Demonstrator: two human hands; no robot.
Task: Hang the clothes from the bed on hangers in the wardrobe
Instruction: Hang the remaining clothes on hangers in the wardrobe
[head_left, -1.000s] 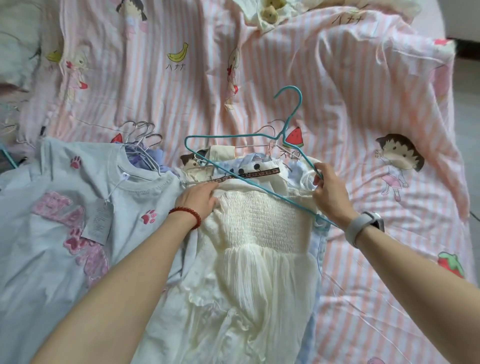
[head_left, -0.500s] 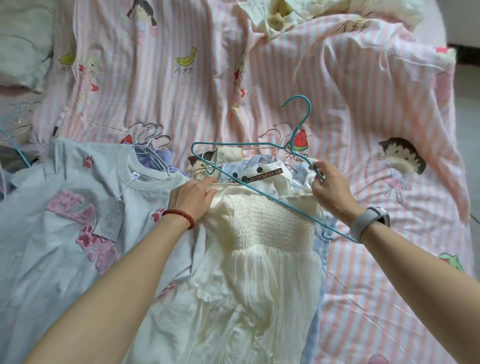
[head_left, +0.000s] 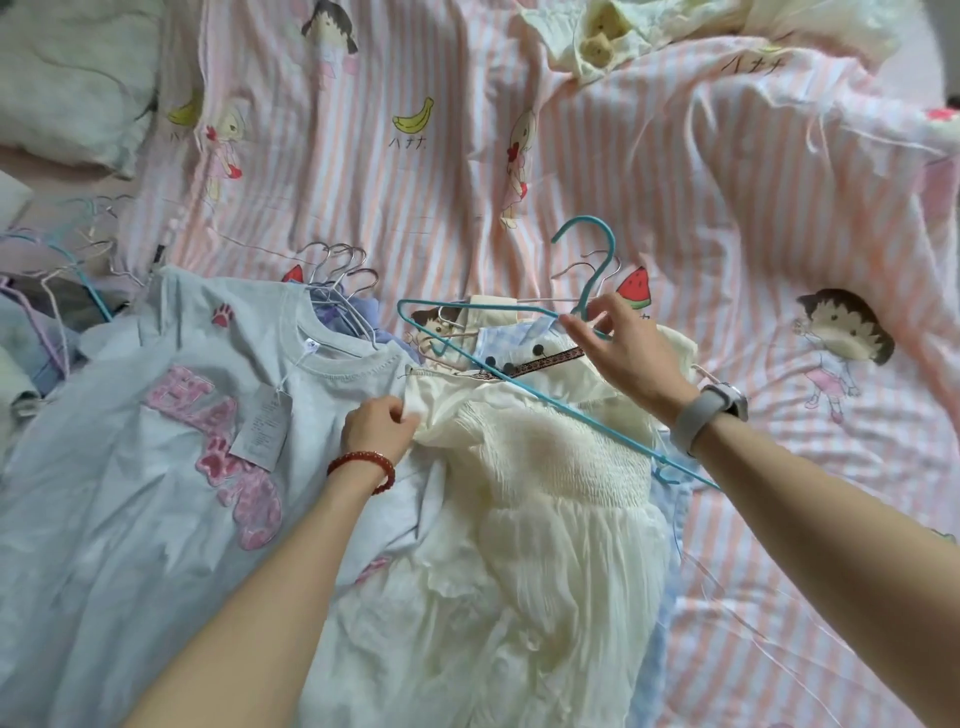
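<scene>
A cream dress (head_left: 550, 499) with a smocked bodice lies flat near the near edge of the bed, its skirt running out of view at the bottom. Across its top slants a teal hanger (head_left: 498, 374), hook pointing toward the far side of the bed; the hanger's lower right end passes behind the right forearm and is partly hidden. The right hand (head_left: 631, 353) pinches the hanger at its neck, just below the hook, fingers curled round the wire. The left hand (head_left: 382, 426) grips the dress's upper left corner, fingers closed on the cloth; whether a strap is in that grip cannot be made out.

Under the dress's top edge lie more garments, a pale blue checked one (head_left: 511, 340) and a beige piece, mostly covered, so their shapes are unclear. A dark patterned ribbon (head_left: 540, 361) crosses them.

Just beside the dress on the left lies a grey T-shirt (head_left: 156, 467) with pink lettering and a paper tag, cut off by the left edge of the view. Several metal hangers (head_left: 337, 280) stick out behind its collar. More wire hangers (head_left: 62, 260) lie tangled at the bed's left edge, blurred. All rest on a pink striped sheet (head_left: 675, 182) printed with cartoon figures; a crumpled yellow cloth (head_left: 597, 41) lies at the far edge, partly out of view.
</scene>
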